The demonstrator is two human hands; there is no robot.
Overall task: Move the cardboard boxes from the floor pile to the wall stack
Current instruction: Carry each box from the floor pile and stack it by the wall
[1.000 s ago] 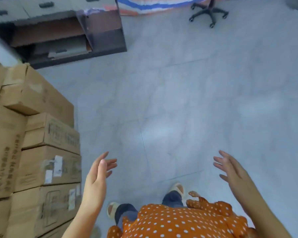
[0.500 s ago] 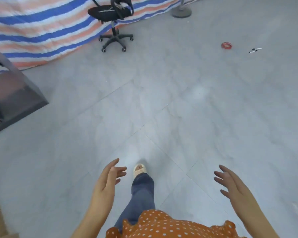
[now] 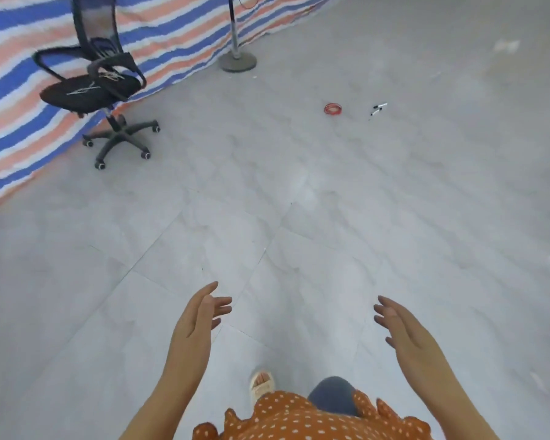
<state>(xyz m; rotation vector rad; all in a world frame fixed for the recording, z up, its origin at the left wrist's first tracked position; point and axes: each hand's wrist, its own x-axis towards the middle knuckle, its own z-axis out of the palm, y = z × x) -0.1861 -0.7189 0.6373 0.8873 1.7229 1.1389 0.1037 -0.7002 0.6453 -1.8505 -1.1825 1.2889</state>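
Both hands empty. Left hand (image 3: 200, 315) and right hand (image 3: 400, 325) out front at waist level, palms turned inward toward each other, fingers (image 3: 221, 304) spread and relaxed, pinching nothing. No cardboard boxes anywhere in head view: neither floor pile nor wall stack in frame. Location of both: cannot tell from here.

Likely step: empty-handed walk toward next box. One sandalled foot (image 3: 261, 384) forward on grey tiled floor (image 3: 331, 217).

To do it well:
- Find pile first; turn head before committing to a line.
- Route clear of office chair (image 3: 105, 100), on castors near striped tarp (image 3: 19, 90), likely to roll if clipped.
- Clear of round stand base (image 3: 237, 62) and its pole too.
- Small floor litter ahead right: red coil (image 3: 332, 108), two markers (image 3: 378, 109) just beside it. Trip/slip risk, worse later with box blocking downward view. Worth noting position now.
- Keep hands apart as now, ready for opposite box sides; bend knees at pile, grip under bottom edges, not flaps.
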